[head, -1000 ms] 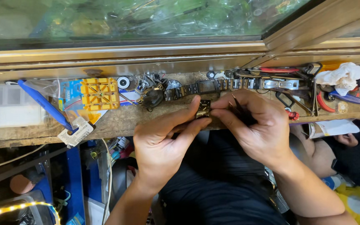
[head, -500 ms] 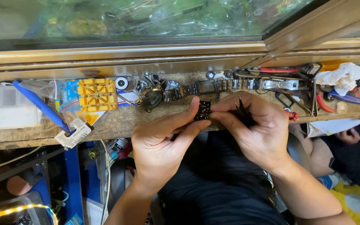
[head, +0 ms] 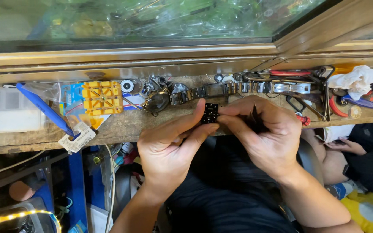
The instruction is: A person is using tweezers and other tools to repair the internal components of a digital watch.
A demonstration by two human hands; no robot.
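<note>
Pinching a small black watch band piece point(head: 210, 113) between them at the frame's centre, the left hand point(head: 169, 146) and right hand point(head: 264, 133) both close on it just above the wooden surface point(head: 121, 125). Behind it lies a metal watch bracelet point(head: 238, 88); a yellow plastic holder point(head: 102, 97) sits centre left, a white cloth point(head: 357, 81) upper right.
</note>
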